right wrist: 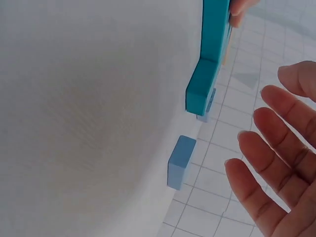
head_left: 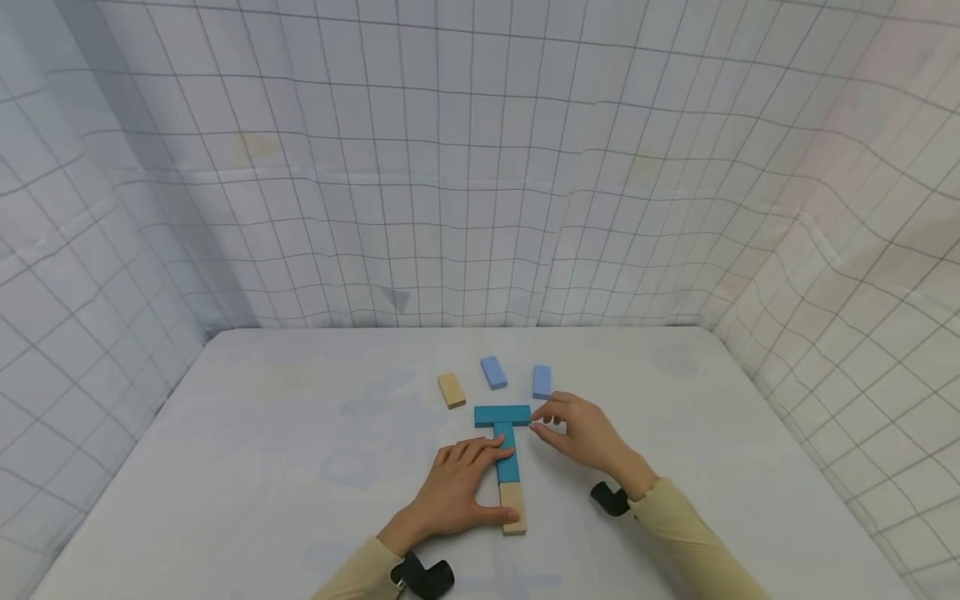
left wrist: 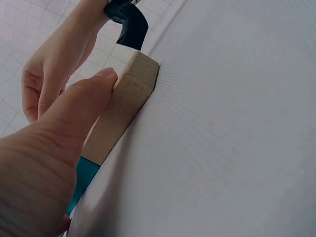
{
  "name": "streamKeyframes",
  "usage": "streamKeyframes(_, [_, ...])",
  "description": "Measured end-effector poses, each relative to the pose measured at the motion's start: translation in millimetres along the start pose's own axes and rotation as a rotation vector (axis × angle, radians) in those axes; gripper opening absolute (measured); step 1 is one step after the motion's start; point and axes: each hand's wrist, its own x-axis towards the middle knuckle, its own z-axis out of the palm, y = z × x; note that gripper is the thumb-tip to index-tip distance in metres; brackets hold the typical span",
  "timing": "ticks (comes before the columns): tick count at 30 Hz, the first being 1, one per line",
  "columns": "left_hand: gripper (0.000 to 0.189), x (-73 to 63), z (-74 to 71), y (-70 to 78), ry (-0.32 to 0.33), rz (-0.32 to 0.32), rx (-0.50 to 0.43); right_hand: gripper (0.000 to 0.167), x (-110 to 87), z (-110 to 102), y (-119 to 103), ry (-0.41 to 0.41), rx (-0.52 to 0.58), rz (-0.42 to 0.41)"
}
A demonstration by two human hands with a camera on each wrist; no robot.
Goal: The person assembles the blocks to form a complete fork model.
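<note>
Teal and natural-wood blocks lie in a T shape on the white table. A teal crossbar (head_left: 502, 415) tops it, a teal stem block (head_left: 507, 468) runs down from its middle, and a natural-wood block (head_left: 513, 497) ends the stem. My left hand (head_left: 457, 492) rests across the stem: its fingertips touch the teal block and its thumb lies on the wooden block (left wrist: 116, 121). Beside the crossbar's right end is my right hand (head_left: 581, 429), its fingers loosely bent. In the right wrist view these fingers (right wrist: 269, 158) hold nothing and stand apart from the teal crossbar (right wrist: 201, 89).
Behind the T lie a loose natural-wood block (head_left: 452, 390) and two light-blue blocks, one in the middle (head_left: 493, 372) and one at the right (head_left: 542, 382). White gridded sheets (head_left: 480, 208) hang behind and at both sides of the table (head_left: 225, 467).
</note>
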Motion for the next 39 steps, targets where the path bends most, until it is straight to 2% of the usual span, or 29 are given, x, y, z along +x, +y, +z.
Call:
streamKeyframes(3, [0.083, -0.3, 0.8, -0.6, -0.005, -0.004, -0.005, 0.01, 9.3, 0, 7, 0.011, -0.033, 0.083])
streamKeyframes(6, [0.083, -0.3, 1.0, -0.9, -0.012, -0.009, -0.001, 0.012, 17.9, 1, 16, 0.015, -0.057, 0.217])
streamKeyframes(9, [0.083, -0.6, 0.9, -1.0, -0.011, -0.007, 0.003, 0.017, 25.0, 3, 24, 0.008, -0.043, 0.354])
streamKeyframes(13, [0.083, -0.9, 0.3, -1.2, -0.012, -0.006, -0.001, 0.029, 33.4, 4, 32, -0.016, -0.013, 0.462])
streamKeyframes(20, [0.083, -0.1, 1.9, -1.2, -0.023, -0.009, 0.005, 0.05, 44.0, 7, 38, -0.097, 0.006, 0.528])
streamKeyframes(25, [0.084, 0.0, 2.3, -1.7, -0.026, -0.014, 0.015, 0.059, 47.2, 12, 43, -0.131, 0.058, 0.561])
streamKeyframes(32, [0.083, -0.3, 1.5, -0.9, -0.021, -0.004, 0.01, 0.062, 48.6, 20, 49, -0.133, 0.082, 0.607])
streamKeyframes(39, [0.081, -0.8, -0.6, -0.1, -0.01, 0.012, 0.0, 0.061, 51.5, 26, 50, -0.125, 0.101, 0.619])
